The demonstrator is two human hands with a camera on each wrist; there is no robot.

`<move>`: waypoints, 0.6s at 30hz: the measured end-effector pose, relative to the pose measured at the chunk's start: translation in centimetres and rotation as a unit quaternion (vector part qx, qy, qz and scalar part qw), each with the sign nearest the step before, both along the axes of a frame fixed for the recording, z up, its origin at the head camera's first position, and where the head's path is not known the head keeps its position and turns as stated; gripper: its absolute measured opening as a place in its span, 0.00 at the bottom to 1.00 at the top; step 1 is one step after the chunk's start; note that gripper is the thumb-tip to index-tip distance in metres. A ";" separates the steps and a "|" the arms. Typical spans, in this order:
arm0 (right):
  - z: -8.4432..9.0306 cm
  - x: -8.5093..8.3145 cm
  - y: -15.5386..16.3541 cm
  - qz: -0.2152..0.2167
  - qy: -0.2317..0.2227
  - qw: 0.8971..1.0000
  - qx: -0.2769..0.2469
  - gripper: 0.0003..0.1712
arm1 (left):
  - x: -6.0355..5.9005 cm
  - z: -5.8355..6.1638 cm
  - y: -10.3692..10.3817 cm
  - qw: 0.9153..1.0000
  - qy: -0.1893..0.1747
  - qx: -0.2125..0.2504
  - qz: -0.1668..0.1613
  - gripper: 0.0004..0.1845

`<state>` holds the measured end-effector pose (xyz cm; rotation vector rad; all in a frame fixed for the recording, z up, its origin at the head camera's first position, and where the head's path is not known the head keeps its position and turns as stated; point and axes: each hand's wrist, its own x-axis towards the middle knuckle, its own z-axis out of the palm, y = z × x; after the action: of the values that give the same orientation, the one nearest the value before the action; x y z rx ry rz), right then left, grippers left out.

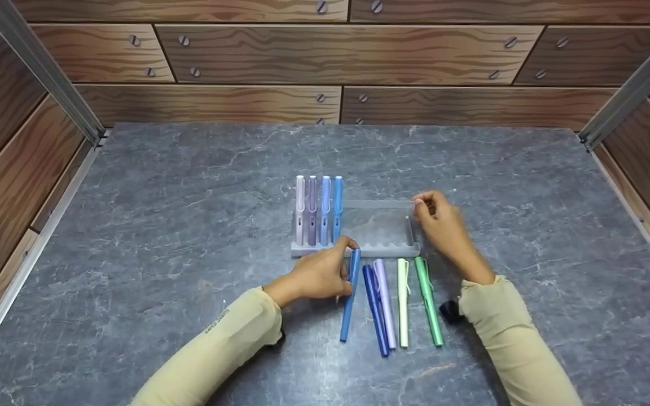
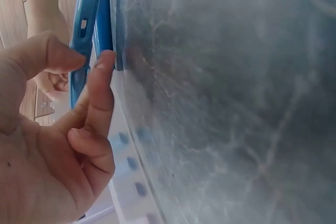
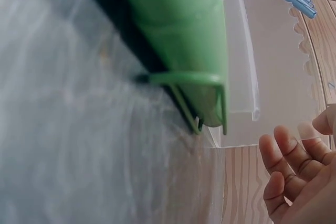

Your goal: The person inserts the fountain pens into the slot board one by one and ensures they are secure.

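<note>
My left hand (image 1: 322, 273) pinches a blue pen (image 1: 350, 299) between thumb and fingers, just in front of the clear pen stand (image 1: 356, 252). In the left wrist view the thumb of the left hand (image 2: 58, 108) presses the side of the pen (image 2: 84, 30), near a slot in its barrel. My right hand (image 1: 443, 223) is at the stand's back right corner. In the right wrist view the right hand (image 3: 302, 174) has its thumb and a fingertip at the edge of the clear panel (image 3: 278, 77), the fingertip showing faintly through it.
Four pens, pale pink, purple (image 1: 312, 211), light blue and blue (image 1: 337, 208), stand in the left slots. In front lie a dark blue pen (image 1: 376, 310), a lavender pen (image 1: 385, 304), a pale green pen (image 1: 403, 304) and a green pen (image 1: 429, 304). Wood-patterned walls (image 1: 347, 53) enclose the table.
</note>
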<state>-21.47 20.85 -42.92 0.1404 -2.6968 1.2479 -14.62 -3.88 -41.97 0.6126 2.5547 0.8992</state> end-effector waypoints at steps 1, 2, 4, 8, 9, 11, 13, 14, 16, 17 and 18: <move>0.0 0.0 0.0 0.000 0.001 1.000 -0.001 0.13 | -0.1 0.1 0.0 1.000 -0.004 0.010 0.000 0.35; 0.0 0.0 0.0 -0.002 0.001 1.000 -0.004 0.12 | -0.1 0.2 -0.1 1.000 -0.009 0.019 0.001 0.35; 0.0 0.0 -0.1 -0.003 0.002 1.000 -0.004 0.12 | -0.2 0.4 -0.1 0.999 -0.018 0.032 0.006 0.35; 0.0 0.0 -0.1 -0.004 0.003 1.000 -0.003 0.12 | -0.3 0.7 -0.3 0.998 -0.028 0.048 0.016 0.35; 0.0 0.0 -0.1 -0.003 0.003 1.000 -0.002 0.12 | -0.3 0.7 -0.4 0.998 -0.030 0.052 0.017 0.35; 0.0 0.1 -0.1 -0.002 0.004 1.000 0.000 0.12 | -0.3 0.8 -0.5 0.997 -0.034 0.064 0.018 0.36; 0.0 0.1 -0.1 -0.001 0.006 1.000 0.001 0.12 | -0.4 0.9 -0.6 0.996 -0.035 0.076 0.019 0.36; 0.0 0.1 -0.1 0.000 0.006 1.000 0.000 0.12 | -0.4 1.0 -0.7 0.996 -0.034 0.081 0.020 0.37; 0.0 0.1 -0.1 0.001 0.006 1.000 0.001 0.13 | -0.5 1.1 -0.7 0.995 -0.032 0.092 0.024 0.37; 0.1 0.1 -0.1 0.001 0.005 1.000 0.001 0.12 | -0.5 1.2 -0.8 0.994 -0.030 0.097 0.026 0.38; 0.1 0.1 -0.1 0.001 0.006 1.000 0.000 0.12 | -0.6 1.2 -0.8 0.994 -0.028 0.101 0.028 0.38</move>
<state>-21.36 20.79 -42.86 0.1498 -2.6875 1.2434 -15.21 -4.65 -40.76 0.5657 2.4609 1.1892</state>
